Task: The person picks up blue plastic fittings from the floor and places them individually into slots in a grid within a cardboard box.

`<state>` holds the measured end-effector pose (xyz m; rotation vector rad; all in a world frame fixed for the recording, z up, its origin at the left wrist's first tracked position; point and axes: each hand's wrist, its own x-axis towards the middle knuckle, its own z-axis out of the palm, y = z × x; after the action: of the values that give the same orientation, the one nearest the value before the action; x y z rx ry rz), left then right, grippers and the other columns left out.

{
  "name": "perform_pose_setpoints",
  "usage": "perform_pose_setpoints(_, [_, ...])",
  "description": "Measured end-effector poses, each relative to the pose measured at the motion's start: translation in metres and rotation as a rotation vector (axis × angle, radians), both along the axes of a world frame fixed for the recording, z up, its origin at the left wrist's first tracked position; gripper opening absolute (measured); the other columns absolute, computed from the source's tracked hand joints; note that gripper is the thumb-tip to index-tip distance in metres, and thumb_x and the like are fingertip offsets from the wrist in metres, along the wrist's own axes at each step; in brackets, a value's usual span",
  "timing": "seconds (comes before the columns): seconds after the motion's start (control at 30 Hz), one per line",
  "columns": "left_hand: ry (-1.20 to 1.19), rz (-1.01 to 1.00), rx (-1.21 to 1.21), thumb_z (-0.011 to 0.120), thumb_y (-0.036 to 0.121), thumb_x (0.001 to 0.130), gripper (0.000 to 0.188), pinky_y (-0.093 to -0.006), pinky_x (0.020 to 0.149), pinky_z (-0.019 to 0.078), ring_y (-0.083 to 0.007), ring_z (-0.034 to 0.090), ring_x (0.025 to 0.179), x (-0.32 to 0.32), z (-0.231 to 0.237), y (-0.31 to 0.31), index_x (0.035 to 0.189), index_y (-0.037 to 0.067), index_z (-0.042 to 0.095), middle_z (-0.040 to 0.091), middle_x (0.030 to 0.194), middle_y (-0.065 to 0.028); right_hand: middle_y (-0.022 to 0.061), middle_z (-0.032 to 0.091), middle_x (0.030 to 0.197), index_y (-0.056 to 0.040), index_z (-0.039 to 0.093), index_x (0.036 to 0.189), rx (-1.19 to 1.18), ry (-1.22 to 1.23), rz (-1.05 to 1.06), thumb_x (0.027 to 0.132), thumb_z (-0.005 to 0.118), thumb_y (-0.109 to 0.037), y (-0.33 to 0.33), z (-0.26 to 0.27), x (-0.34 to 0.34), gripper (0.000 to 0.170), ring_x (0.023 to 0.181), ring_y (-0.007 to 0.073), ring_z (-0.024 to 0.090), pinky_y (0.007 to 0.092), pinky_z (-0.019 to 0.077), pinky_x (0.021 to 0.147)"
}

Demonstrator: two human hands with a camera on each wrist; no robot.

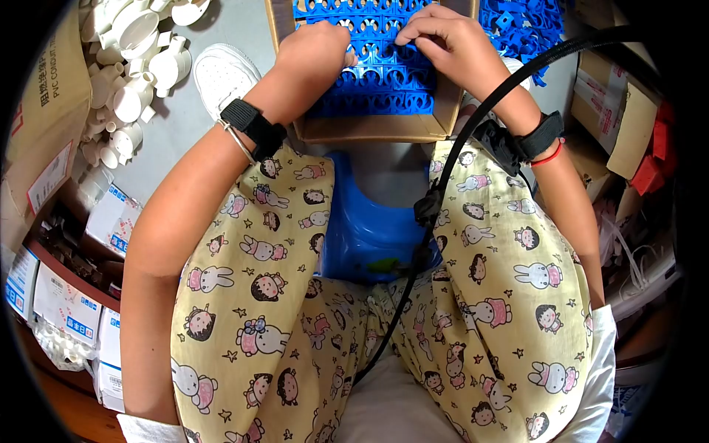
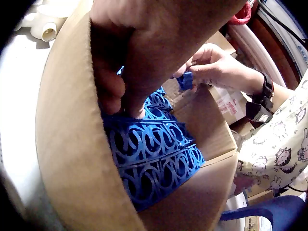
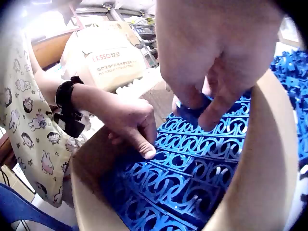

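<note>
Rows of blue plastic clips lie side by side in a cardboard box. My left hand is inside the box at the left, fingers curled, its thumb tip touching the rows; nothing shows in its grip. Over the far right part of the rows, my right hand pinches a small blue clip piece between thumb and fingers, raised above the rows.
White pipe fittings lie on the floor at the left, near a white shoe. More blue clips are heaped right of the box. A blue stool stands between the legs. A black cable crosses the head view.
</note>
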<state>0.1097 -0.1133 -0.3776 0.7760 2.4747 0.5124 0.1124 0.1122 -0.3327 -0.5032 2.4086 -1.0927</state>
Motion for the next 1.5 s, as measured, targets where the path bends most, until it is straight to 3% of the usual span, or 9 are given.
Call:
perform_pose_setpoints(0.23, [-0.012, 0.004, -0.015, 0.067, 0.037, 0.081, 0.039, -0.0459, 0.066, 0.0511, -0.0392, 0.063, 0.074, 0.0, 0.0, 0.0, 0.075, -0.001, 0.063, 0.063, 0.072, -0.0207, 0.0146, 0.056, 0.094, 0.0003, 0.059, 0.102, 0.161, 0.087, -0.034, 0.077, 0.054, 0.0, -0.007, -0.009, 0.009, 0.025, 0.093, 0.034, 0.054, 0.0411, 0.0445, 0.084])
perform_pose_setpoints(0.3, [-0.009, 0.003, -0.016, 0.067, 0.037, 0.081, 0.038, -0.0459, 0.066, 0.0511, -0.0389, 0.064, 0.074, 0.0, -0.001, 0.0, 0.074, -0.001, 0.063, 0.063, 0.073, -0.0206, 0.013, 0.057, 0.086, -0.0023, 0.058, 0.091, 0.207, 0.26, 0.008, 0.081, 0.061, -0.005, -0.005, -0.026, 0.014, 0.012, 0.085, 0.0325, 0.06, 0.0405, 0.05, 0.074])
perform_pose_setpoints(0.5, [-0.01, 0.021, -0.001, 0.067, 0.035, 0.081, 0.036, -0.0456, 0.066, 0.0512, -0.0384, 0.064, 0.073, 0.0, 0.0, 0.001, 0.075, -0.001, 0.063, 0.064, 0.073, -0.0199, 0.0129, 0.056, 0.094, 0.0003, 0.062, 0.084, 0.463, 0.524, 0.203, 0.073, 0.062, -0.004, -0.005, -0.02, 0.021, 0.011, 0.096, 0.0282, 0.056, 0.0385, 0.0491, 0.082])
perform_pose_setpoints(0.7, [-0.003, 0.021, 0.012, 0.067, 0.033, 0.082, 0.034, -0.0453, 0.066, 0.0511, -0.038, 0.063, 0.072, 0.001, -0.002, -0.001, 0.075, 0.0, 0.064, 0.063, 0.072, -0.0195, 0.0102, 0.057, 0.098, -0.0018, 0.064, 0.076, 0.582, 0.61, 0.25, 0.074, 0.06, -0.009, -0.001, -0.033, 0.026, 0.009, 0.098, 0.0246, 0.054, 0.0348, 0.0469, 0.08])
perform_pose_setpoints(0.8, [-0.001, 0.023, 0.007, 0.067, 0.032, 0.083, 0.033, -0.045, 0.066, 0.0511, -0.0377, 0.064, 0.073, 0.001, -0.002, -0.001, 0.076, 0.0, 0.064, 0.063, 0.072, -0.0192, 0.0047, 0.055, 0.103, -0.0107, 0.068, 0.092, 0.77, 0.467, 0.336, 0.079, 0.064, -0.018, -0.001, -0.03, 0.027, 0.015, 0.102, 0.0201, 0.05, 0.0313, 0.0417, 0.081])
perform_pose_setpoints(0.9, [-0.029, -0.007, -0.036, 0.067, 0.031, 0.083, 0.032, -0.0447, 0.067, 0.0511, -0.0371, 0.064, 0.075, -0.002, 0.003, 0.0, 0.077, 0.0, 0.065, 0.064, 0.073, -0.0193, 0.0074, 0.061, 0.102, -0.0064, 0.067, 0.082, 0.597, 0.591, 0.311, 0.08, 0.059, -0.013, 0.005, -0.034, 0.029, 0.011, 0.096, 0.022, 0.055, 0.0335, 0.044, 0.076])
perform_pose_setpoints(1.1, [-0.098, 0.006, -0.073, 0.066, 0.032, 0.084, 0.03, -0.0446, 0.069, 0.0512, -0.0365, 0.064, 0.077, -0.003, 0.004, 0.002, 0.08, 0.002, 0.067, 0.065, 0.076, -0.019, 0.0063, 0.064, 0.101, -0.009, 0.068, 0.084, 0.509, 0.583, 0.335, 0.08, 0.06, -0.015, 0.006, -0.036, 0.03, 0.01, 0.098, 0.0213, 0.055, 0.0348, 0.0404, 0.082])
perform_pose_setpoints(1.3, [-0.138, 0.01, -0.135, 0.066, 0.032, 0.083, 0.03, -0.0443, 0.069, 0.0521, -0.0361, 0.065, 0.078, -0.006, 0.006, 0.005, 0.082, 0.002, 0.069, 0.065, 0.077, -0.019, 0.0063, 0.064, 0.103, -0.0111, 0.068, 0.081, 0.541, 0.457, 0.365, 0.075, 0.062, -0.014, 0.006, -0.029, 0.029, 0.009, 0.102, 0.0211, 0.055, 0.0351, 0.0396, 0.084])
perform_pose_setpoints(1.5, [-0.131, 0.007, -0.132, 0.066, 0.032, 0.084, 0.03, -0.0438, 0.069, 0.0528, -0.0355, 0.066, 0.078, -0.005, 0.004, 0.005, 0.082, 0.002, 0.069, 0.066, 0.078, -0.0186, 0.0056, 0.063, 0.1, -0.0131, 0.067, 0.077, 0.515, 0.542, 0.358, 0.074, 0.062, -0.014, 0.006, -0.032, 0.027, 0.006, 0.1, 0.0209, 0.055, 0.0349, 0.0397, 0.084])
